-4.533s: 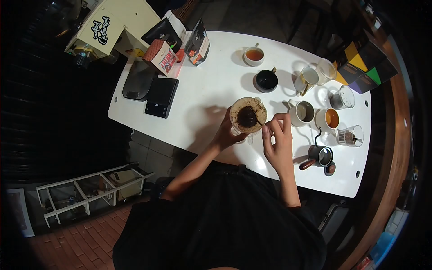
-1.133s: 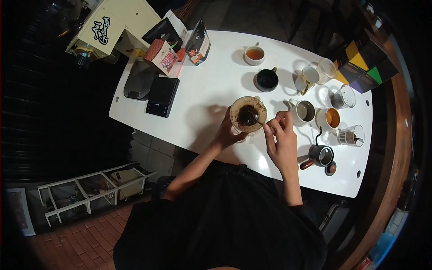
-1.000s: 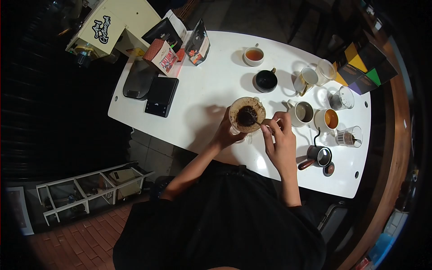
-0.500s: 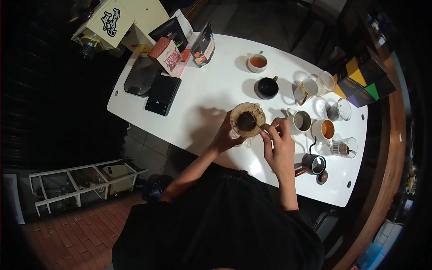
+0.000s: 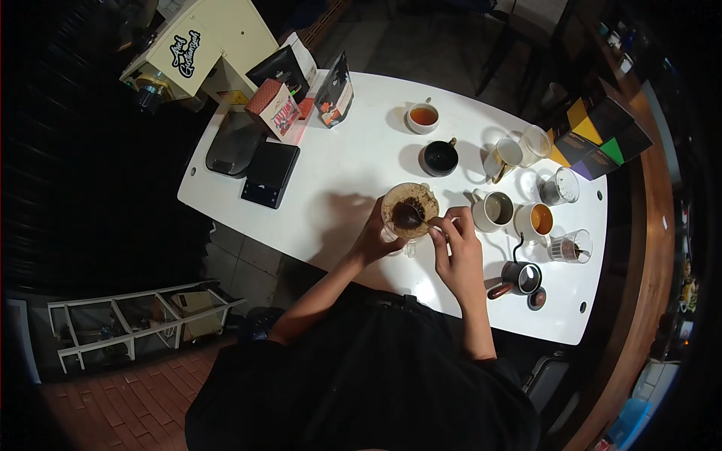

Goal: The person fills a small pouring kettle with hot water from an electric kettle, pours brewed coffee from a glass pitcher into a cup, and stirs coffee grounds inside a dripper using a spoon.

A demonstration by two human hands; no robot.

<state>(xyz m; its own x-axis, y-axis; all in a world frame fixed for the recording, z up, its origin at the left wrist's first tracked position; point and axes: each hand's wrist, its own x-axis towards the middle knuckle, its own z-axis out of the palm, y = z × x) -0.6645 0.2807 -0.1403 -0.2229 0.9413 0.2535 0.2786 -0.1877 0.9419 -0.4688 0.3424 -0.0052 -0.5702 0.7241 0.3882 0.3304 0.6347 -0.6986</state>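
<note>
My left hand (image 5: 370, 239) is wrapped round the side of a coffee dripper (image 5: 387, 224). A stained paper filter (image 5: 427, 197) lines it, with dark wet coffee grounds (image 5: 407, 216) inside. Below the dripper, a clear glass handle (image 5: 411, 249) shows; the vessel it belongs to is mostly hidden. My right hand (image 5: 460, 244) pinches the handle of a spoon (image 5: 428, 223) from the right, and the spoon's bowl dips into the grounds. Close to my right hand stand a white mug (image 5: 481, 213) and a cup of amber liquid (image 5: 541, 219).
A gooseneck kettle (image 5: 521, 277) with a wooden handle sits at the right front. Further back are a black cup (image 5: 439, 158), a tea-coloured cup (image 5: 423, 118) and several glasses. A black scale (image 5: 271, 174) and coffee bags (image 5: 335, 92) occupy the left of the white table (image 5: 331, 173).
The spoon's bowl has shifted within the grounds, toward the near side of the filter. My right hand has moved slightly left and down. The whole view has tilted a little.
</note>
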